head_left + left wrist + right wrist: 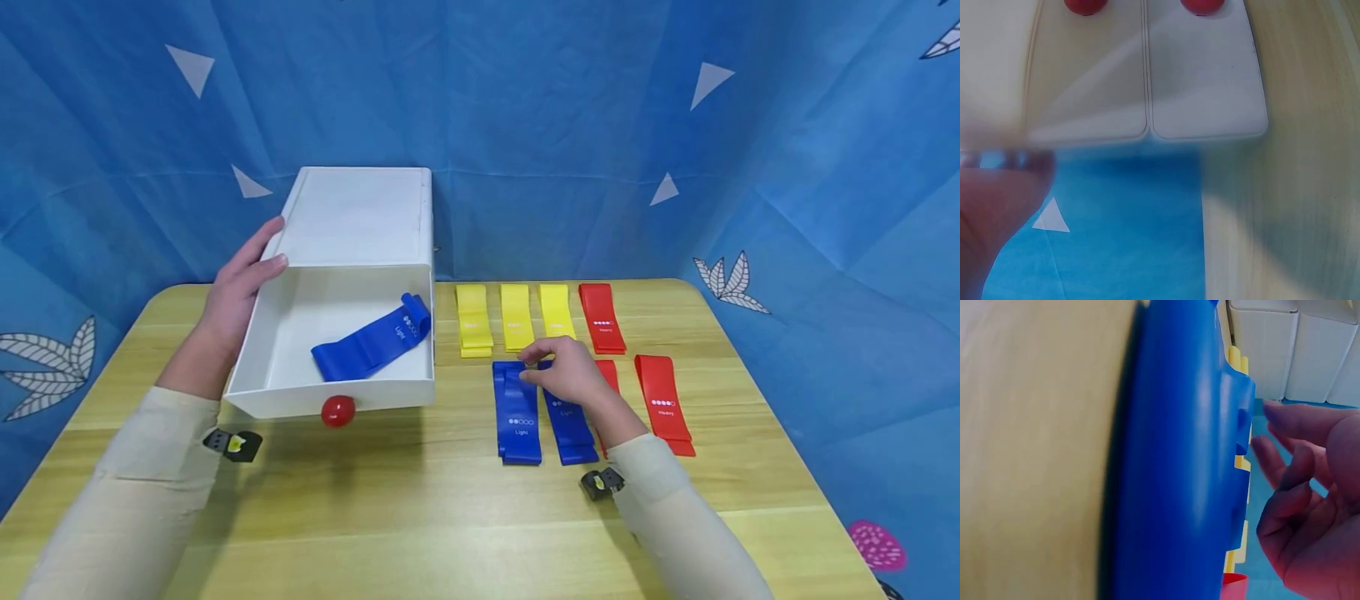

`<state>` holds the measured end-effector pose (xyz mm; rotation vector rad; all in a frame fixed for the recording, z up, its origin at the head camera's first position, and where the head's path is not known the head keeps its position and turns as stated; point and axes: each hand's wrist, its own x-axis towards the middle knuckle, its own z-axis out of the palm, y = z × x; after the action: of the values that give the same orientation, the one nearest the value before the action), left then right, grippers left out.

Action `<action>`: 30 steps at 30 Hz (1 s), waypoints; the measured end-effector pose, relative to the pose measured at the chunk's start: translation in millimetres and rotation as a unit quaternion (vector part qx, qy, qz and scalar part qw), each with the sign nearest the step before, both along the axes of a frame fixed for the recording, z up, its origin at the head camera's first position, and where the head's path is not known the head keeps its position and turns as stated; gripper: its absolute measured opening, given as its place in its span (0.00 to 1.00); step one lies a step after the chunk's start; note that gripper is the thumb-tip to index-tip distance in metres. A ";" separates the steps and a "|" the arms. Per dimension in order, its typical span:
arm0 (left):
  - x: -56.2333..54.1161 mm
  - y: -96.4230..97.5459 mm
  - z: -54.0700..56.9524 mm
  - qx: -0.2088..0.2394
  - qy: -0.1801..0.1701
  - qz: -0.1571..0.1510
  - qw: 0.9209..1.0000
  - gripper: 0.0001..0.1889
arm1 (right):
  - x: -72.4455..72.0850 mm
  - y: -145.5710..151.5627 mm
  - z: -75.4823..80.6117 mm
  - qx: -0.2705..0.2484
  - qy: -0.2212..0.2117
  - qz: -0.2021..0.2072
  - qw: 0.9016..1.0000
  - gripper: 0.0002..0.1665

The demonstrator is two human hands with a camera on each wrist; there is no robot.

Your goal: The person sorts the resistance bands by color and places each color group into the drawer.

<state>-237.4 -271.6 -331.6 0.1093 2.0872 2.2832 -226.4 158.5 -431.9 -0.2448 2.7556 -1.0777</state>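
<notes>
My left hand (236,296) rests against the left side of a white drawer box (356,217), its fingers extended. The box's top drawer (277,400) is pulled out, and a blue resistance band (367,342) marked Light lies in it. On the table, my right hand (570,371) hovers over the upper ends of two folded blue bands, the left one (519,421) and the right one (572,429). Its thumb and index finger stand apart. In the right wrist view no band shows between the fingers (1297,422).
Three yellow bands (516,317) lie in a row behind the blue ones. Red bands marked Heavy lie to the right, one at the back (602,317), one in front (663,404), another partly under my right hand. A red knob (338,411) juts from the open drawer's front.
</notes>
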 end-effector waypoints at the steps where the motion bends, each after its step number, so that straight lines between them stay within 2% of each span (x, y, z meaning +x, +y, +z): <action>1: -0.1 -0.1 0.2 0.004 0.000 -0.001 1.000 0.33 | 0.1 0.5 -0.2 0.006 -0.004 0.002 1.000 0.14; 9: 0.2 0.9 0.4 -0.012 -0.006 0.004 1.000 0.33 | -2.3 1.5 -5.4 0.022 -0.010 0.012 1.000 0.13; 16: 1.3 0.7 1.0 -0.011 -0.007 0.007 1.000 0.32 | -5.5 -0.5 -10.6 0.005 0.012 0.028 1.000 0.10; 24: 1.4 0.7 1.6 -0.009 -0.009 0.005 1.000 0.32 | -10.2 -5.9 -7.8 -0.028 0.044 0.041 0.998 0.07; 30: 1.5 0.7 0.7 -0.016 -0.011 0.004 1.000 0.33 | -18.2 -10.8 -11.5 -0.025 0.039 0.045 0.998 0.08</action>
<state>-235.9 -270.9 -330.8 0.0751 2.1158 2.2447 -244.6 147.7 -443.5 -0.4217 2.7585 -1.1379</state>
